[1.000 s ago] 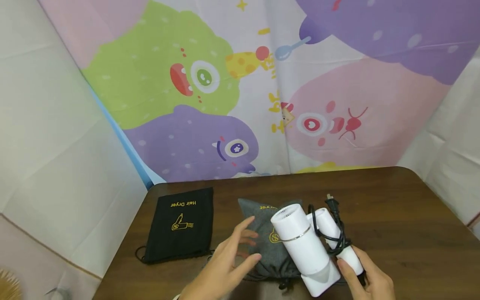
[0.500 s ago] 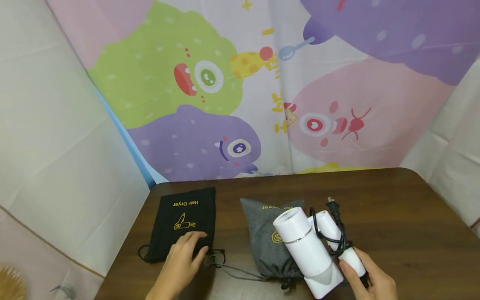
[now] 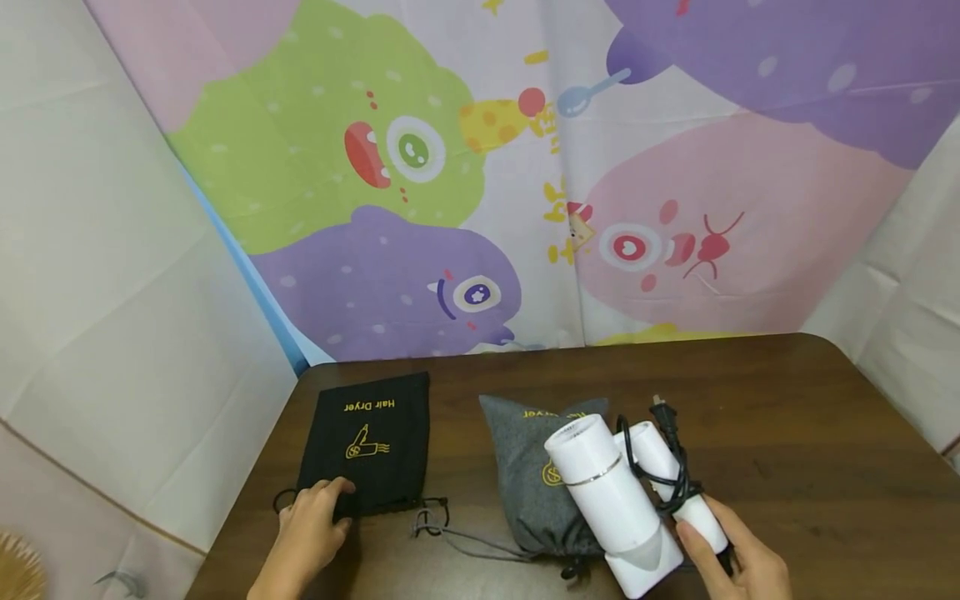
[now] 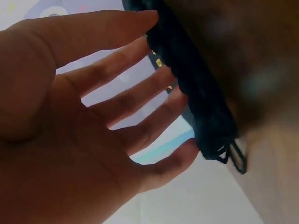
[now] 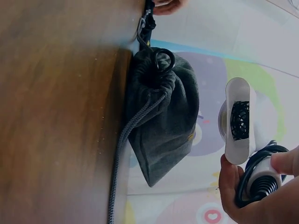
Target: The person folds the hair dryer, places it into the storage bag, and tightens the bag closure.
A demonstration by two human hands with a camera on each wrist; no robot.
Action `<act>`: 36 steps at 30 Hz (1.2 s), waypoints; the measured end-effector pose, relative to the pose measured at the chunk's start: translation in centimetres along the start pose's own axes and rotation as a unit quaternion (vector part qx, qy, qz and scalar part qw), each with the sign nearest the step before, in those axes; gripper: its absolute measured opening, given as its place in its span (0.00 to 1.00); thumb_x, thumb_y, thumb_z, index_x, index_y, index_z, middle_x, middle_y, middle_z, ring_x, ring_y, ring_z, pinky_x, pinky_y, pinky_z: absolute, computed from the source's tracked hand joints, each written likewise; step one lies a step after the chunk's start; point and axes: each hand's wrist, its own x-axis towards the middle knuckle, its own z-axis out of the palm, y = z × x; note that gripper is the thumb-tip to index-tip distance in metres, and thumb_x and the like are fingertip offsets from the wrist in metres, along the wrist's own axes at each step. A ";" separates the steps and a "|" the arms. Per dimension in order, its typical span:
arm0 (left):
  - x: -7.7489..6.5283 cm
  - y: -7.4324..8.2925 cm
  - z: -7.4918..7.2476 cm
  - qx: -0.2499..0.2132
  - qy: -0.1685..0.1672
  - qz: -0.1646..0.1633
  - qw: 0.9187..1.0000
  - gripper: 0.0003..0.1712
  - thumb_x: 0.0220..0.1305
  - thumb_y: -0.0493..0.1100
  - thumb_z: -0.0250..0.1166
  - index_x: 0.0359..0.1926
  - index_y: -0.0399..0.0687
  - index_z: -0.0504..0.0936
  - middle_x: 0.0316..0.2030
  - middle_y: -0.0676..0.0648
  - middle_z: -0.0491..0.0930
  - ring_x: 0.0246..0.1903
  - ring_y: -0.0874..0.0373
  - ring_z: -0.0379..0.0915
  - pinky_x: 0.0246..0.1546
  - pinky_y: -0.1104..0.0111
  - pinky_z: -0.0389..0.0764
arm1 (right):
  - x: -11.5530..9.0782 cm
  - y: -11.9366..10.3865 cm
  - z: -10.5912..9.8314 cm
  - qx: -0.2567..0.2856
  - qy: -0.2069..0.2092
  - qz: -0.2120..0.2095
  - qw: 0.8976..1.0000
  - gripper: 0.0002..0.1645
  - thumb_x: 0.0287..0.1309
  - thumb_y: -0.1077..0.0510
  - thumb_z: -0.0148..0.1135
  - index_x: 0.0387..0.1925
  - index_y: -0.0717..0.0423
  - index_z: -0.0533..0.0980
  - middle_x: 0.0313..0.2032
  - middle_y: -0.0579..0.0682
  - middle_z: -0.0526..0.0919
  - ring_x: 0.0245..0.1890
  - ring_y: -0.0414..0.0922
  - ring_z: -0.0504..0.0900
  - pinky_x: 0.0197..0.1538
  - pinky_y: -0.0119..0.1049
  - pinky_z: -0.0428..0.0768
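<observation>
the white hair dryer [image 3: 615, 508] hides the grey pouch's [image 3: 525, 467] right side.

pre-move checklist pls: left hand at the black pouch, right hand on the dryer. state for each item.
1. Left hand on the black pouch: ok, fingers rest on its near corner.
2. Pouch gripped: not ok, the wrist view shows fingers straight beside it, not curled round.
3. Pouch mouth open: cannot tell, it lies flat on the table.
4. Right hand holding the white hair dryer: ok, fingers wrap the folded handle.
5. Black cord secured: ok, wound round the handle, plug pointing away.
6. Grey pouch clear of the black one: ok, apart, though its drawstring trails toward it.
</observation>
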 end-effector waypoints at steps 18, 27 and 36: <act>0.5 2.0 1.3 -0.026 0.232 0.152 0.961 0.17 0.55 0.20 0.61 0.32 0.48 0.74 0.26 0.50 0.68 0.22 0.61 0.62 0.21 0.67 0.67 | -0.2 1.1 -0.2 -0.003 -0.011 0.015 1.000 0.20 0.55 0.56 0.73 0.50 0.56 0.83 0.36 0.58 0.88 0.28 0.25 0.76 0.30 0.17 0.69; 0.4 3.5 -0.9 0.032 0.305 0.185 0.934 0.17 0.54 0.24 0.61 0.47 0.34 0.82 0.39 0.36 0.73 0.36 0.43 0.70 0.33 0.54 0.70 | -0.4 0.7 0.0 0.005 -0.007 0.005 1.000 0.20 0.54 0.58 0.74 0.50 0.56 0.83 0.35 0.57 0.88 0.28 0.27 0.76 0.31 0.17 0.69; 1.9 5.1 -4.2 0.011 0.273 0.232 0.933 0.28 0.54 0.20 0.58 0.59 0.29 0.75 0.54 0.31 0.70 0.43 0.44 0.70 0.26 0.61 0.73 | 0.0 0.8 -0.1 0.036 -0.011 -0.025 0.999 0.19 0.55 0.62 0.72 0.50 0.58 0.83 0.37 0.54 0.88 0.29 0.28 0.76 0.31 0.18 0.71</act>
